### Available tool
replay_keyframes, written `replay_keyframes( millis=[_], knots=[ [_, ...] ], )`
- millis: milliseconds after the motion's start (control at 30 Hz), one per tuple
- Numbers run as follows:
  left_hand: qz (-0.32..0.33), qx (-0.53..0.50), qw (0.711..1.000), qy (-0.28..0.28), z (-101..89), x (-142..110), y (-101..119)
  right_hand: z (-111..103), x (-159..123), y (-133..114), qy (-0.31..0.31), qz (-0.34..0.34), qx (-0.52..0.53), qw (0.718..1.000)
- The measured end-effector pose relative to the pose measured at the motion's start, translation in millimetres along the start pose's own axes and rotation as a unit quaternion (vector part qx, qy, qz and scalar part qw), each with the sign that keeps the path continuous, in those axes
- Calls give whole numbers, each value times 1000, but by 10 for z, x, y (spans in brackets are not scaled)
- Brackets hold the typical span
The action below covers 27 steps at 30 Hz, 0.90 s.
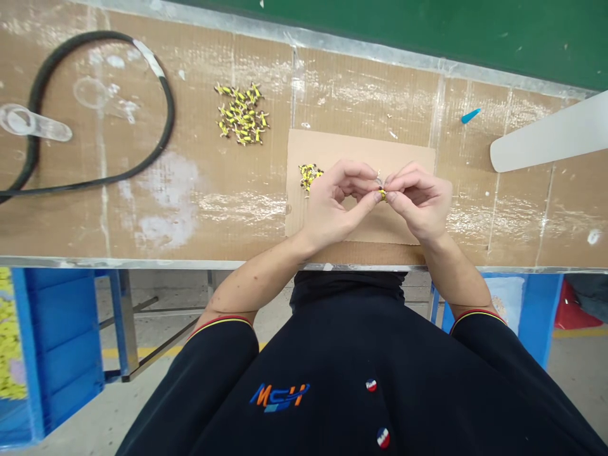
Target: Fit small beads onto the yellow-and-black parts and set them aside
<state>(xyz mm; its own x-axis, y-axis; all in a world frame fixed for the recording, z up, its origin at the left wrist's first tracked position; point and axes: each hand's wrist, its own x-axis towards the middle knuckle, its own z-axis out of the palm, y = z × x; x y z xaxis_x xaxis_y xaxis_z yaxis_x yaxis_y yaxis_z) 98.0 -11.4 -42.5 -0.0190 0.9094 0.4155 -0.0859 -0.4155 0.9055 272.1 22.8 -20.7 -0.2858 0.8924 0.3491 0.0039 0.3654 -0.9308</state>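
Observation:
Between the fingertips of both hands sits a small yellow and black figure (pixel 382 194), mostly hidden by the fingers. My left hand (pixel 344 196) pinches its left side with thumb and forefinger, and my right hand (pixel 420 196) pinches the right side. Both are held over a flat cardboard sheet (pixel 365 149) on the bench. A small pile of similar yellow and black pieces (pixel 310 175) lies on the sheet, just left of my left hand. Farther left, a bigger pile of yellow and black figures (pixel 242 115) rests on the bench covering.
A thick black cable (pixel 168 107) loops over the bench's left side, near a clear plastic piece (pixel 50 128). At the right are a blue pointed cap (pixel 470 116) and a long white object (pixel 546 136). Blue crates (pixel 66 354) stand below the bench edge.

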Motion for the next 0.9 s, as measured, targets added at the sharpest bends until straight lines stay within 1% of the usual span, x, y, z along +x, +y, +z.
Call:
replay_keyframes(
  millis=[133,300,467,567,700,800,900],
  knots=[
    [16,15,1000,4,2,-9,12,-5,13,-18,-5,29,0,1000],
    [44,71,996,9,-1,-14,24,-13,25,-45,-9,84,10,996],
    [87,89,992,26,28,-16,9,2,42,-67,-12,115,38,993],
    [95,102,990,32,34,-18,-6,11,48,-86,-11,133,46,990],
    [95,112,989,25,12,-31,-31,10,50,-111,-15,165,47,985],
    [95,107,990,7,-12,-37,-42,2,54,-125,-22,179,56,982],
    [111,117,987,-10,-34,-31,-42,-12,59,-133,-30,185,62,980]
  ],
)
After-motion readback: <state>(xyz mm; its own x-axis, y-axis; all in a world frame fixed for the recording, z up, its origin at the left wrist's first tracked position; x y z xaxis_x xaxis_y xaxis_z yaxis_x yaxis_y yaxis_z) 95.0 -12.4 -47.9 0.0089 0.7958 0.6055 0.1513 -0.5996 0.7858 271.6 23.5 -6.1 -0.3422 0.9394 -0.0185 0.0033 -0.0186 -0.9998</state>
